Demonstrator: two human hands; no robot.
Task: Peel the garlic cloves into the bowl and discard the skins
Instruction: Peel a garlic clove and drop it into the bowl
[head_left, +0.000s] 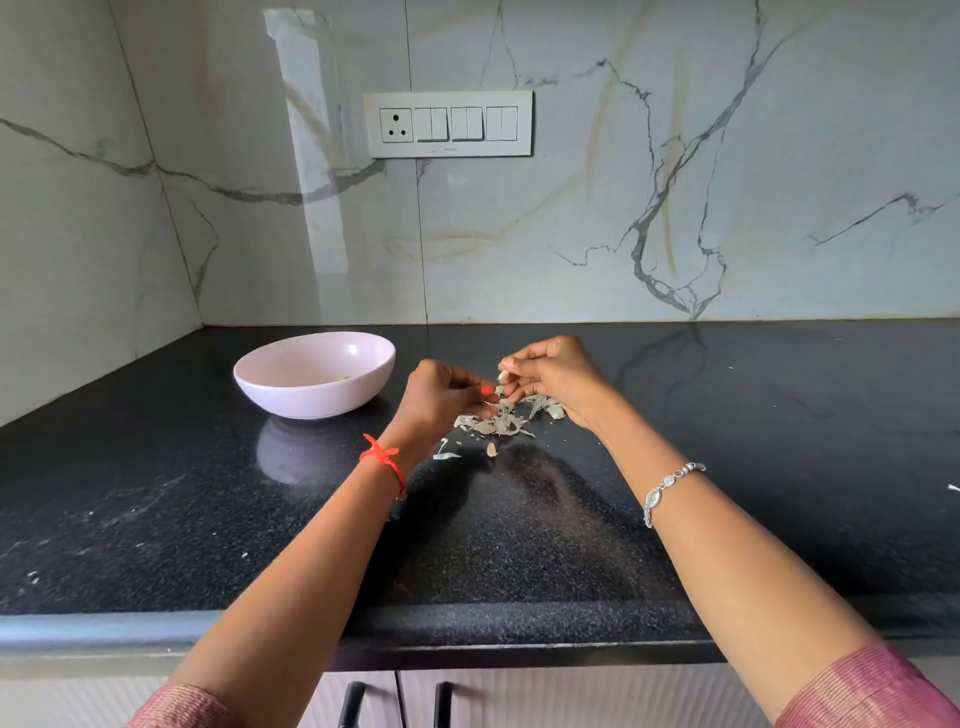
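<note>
My right hand (553, 375) pinches a small pale garlic clove (503, 375) above the black counter. My left hand (441, 397) is close beside it, fingers curled, fingertips near a strip of skin hanging from the clove; whether it pinches the skin is unclear. Below both hands lies a pile of papery garlic skins (501, 422). One loose clove (491, 450) sits just in front of the pile. The pale pink bowl (270, 387) stands to the left of my hands, with a peeled clove (340, 379) barely showing inside.
The black granite counter (571, 535) runs to marble walls at the back and left. A few skin scraps (445, 456) lie left of the pile. A switch panel (448, 123) is on the back wall. Cabinet handles (351, 704) show below the counter edge.
</note>
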